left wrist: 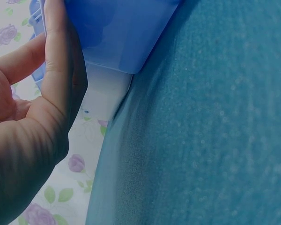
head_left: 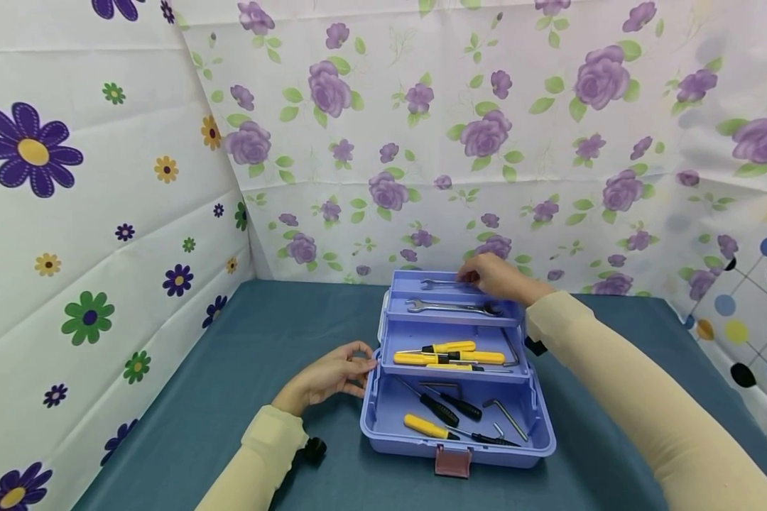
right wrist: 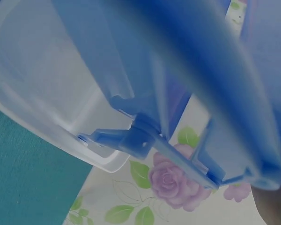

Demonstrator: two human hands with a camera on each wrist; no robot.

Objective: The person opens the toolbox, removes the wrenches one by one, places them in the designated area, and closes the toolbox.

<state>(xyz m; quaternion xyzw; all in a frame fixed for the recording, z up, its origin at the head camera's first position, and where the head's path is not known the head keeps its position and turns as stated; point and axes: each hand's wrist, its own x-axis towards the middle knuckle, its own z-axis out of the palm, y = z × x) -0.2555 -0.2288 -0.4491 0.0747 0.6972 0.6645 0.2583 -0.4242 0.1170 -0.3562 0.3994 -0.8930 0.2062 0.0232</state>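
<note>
A blue plastic toolbox (head_left: 458, 397) stands opened out in stepped tiers on the desk (head_left: 198, 397), which is covered with teal cloth; every position below is given relative to this toolbox.

Left hand (head_left: 329, 376): rests against the toolbox's left wall, at the level of the middle tray. Its fingers (left wrist: 61, 61) lie nearly straight along the blue wall, touching it without curling round anything; the left wrist view shows the thumb spread apart from them.

Right hand (head_left: 495, 277): lies over the right end of the topmost tray (head_left: 422, 278), at the back of the toolbox. Its fingers bend down onto the end of a small wrench (head_left: 441, 284) lying in that tray; whether they pinch the wrench or merely touch it cannot be told.

Second tray from the top: holds a larger wrench (head_left: 450, 306), lying crosswise. Middle tray: holds yellow-handled screwdrivers (head_left: 450, 353), side by side. Bottom compartment: holds black-handled screwdrivers (head_left: 450, 406), one yellow-handled screwdriver (head_left: 430, 426) and bent hex keys (head_left: 508, 417). A brownish latch (head_left: 452, 461) hangs at the middle of the toolbox's front wall.

The right wrist view shows only the blurred blue underside and hinge of the trays (right wrist: 145, 136), seen from very close.

Flowered sheets (head_left: 422, 142) stand behind and to both sides of the toolbox.
</note>
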